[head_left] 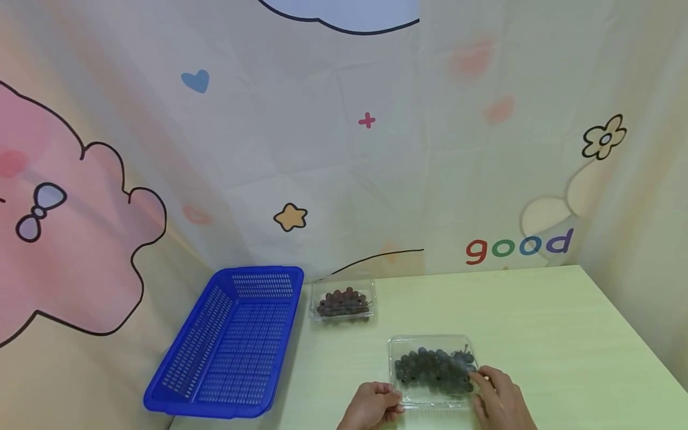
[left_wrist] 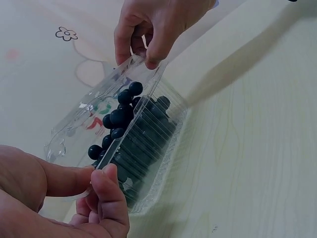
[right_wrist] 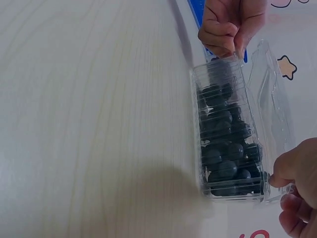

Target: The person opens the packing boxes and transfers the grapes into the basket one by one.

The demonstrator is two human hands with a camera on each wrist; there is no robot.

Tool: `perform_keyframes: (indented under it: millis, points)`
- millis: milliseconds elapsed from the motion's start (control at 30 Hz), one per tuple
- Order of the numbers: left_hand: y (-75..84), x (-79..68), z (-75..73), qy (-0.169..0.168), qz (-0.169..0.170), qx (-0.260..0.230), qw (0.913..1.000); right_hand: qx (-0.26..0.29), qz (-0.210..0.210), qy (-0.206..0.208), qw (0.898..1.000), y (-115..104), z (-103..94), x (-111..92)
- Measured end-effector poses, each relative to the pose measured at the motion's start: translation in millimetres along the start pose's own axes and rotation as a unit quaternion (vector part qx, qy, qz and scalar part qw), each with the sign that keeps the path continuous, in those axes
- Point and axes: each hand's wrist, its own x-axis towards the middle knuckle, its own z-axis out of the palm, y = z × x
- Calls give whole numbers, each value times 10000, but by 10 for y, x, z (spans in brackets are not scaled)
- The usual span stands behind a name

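A clear plastic clamshell box (head_left: 411,399) stands on the table in front of me, with a bunch of dark grapes (head_left: 430,367) inside. Its lid (right_wrist: 273,111) is raised at the near side, leaving a gap in both wrist views. My left hand (head_left: 372,406) pinches the rim at the near left corner between thumb and fingers, as the left wrist view shows close up. At the right end, my right hand (head_left: 500,397) grips the lid's edge, thumb on the plastic and fingers curled beneath.
A blue plastic basket (head_left: 242,352) with slotted walls stands at the left. Beside it, against the back wall, is a second clear box (head_left: 316,310) holding reddish grapes (head_left: 344,303). A printed cloth (head_left: 333,149) hangs behind the pale wood-grain table (head_left: 559,340).
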Motion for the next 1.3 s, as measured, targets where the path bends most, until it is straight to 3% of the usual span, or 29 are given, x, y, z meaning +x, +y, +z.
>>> perform_keyframes:
  millis: [300,633,933,1300]
  points:
    - [-1,22,0,87,-21,85,9999,139,-248,347,9990,56,-85,118]
    - [-5,45,-14,98,-118,184,9997,43,225,116,9997,35,-227,355]
    - [6,63,-33,89,-298,281,9991,303,628,-9,9976,94,-315,622]
    - [4,73,-44,61,-353,373,9987,436,897,28,9950,246,-284,817]
